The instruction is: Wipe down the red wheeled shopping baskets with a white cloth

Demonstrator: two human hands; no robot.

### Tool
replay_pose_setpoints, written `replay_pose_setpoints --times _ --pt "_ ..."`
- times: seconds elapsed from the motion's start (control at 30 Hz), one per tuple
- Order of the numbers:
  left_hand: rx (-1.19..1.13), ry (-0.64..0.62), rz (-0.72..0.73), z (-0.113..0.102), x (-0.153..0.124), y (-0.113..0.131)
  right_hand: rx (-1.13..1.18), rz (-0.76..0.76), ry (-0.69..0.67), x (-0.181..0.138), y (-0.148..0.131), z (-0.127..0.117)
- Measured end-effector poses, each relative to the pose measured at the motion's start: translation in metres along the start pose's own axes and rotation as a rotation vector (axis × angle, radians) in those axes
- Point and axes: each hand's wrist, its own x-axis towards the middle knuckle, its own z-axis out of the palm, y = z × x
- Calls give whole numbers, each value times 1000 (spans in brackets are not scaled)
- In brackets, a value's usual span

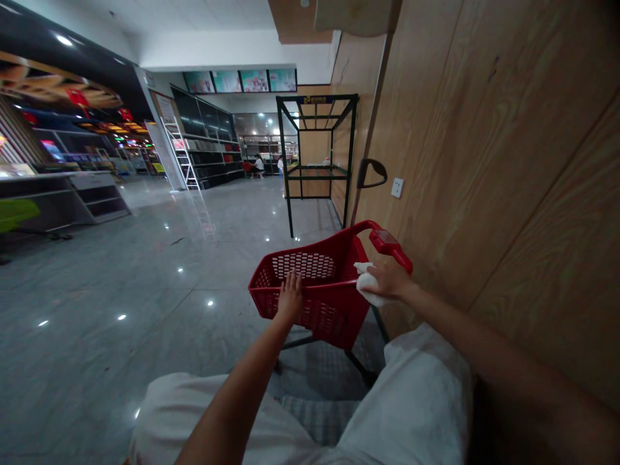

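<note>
A red plastic shopping cart (339,323) with a perforated basket stands right before my knees, its handle end toward the wooden wall. My left hand (290,296) lies on the near rim of the basket, its fingers stretched out over the edge. At the handle end, my right hand (389,278) is closed round a white cloth (371,292). The cloth is pressed against the near rim corner, close below the red handle (391,248). Part of the cloth is hidden under my fingers.
The wooden wall (484,161) with a socket (397,188) rises close on my right. Beyond the cart stands a dark metal frame rack (317,174). A white ladder (183,158) leans by black shelves (213,148). Grey tiled floor (159,278) stretches left toward a counter (99,197). People sit far back.
</note>
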Motion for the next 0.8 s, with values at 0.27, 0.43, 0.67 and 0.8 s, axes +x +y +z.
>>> replay_pose_setpoints --times 0.27,0.43,0.67,0.8 --pt "-254 128 268 -53 16 102 158 -200 132 2 -44 -3" --pt "-267 117 299 -68 8 102 273 -213 227 -8 11 -17" --pt "-382 113 317 -57 7 153 409 -159 326 18 38 -7" --pt "-461 142 270 -47 11 154 504 -202 305 39 39 -1"
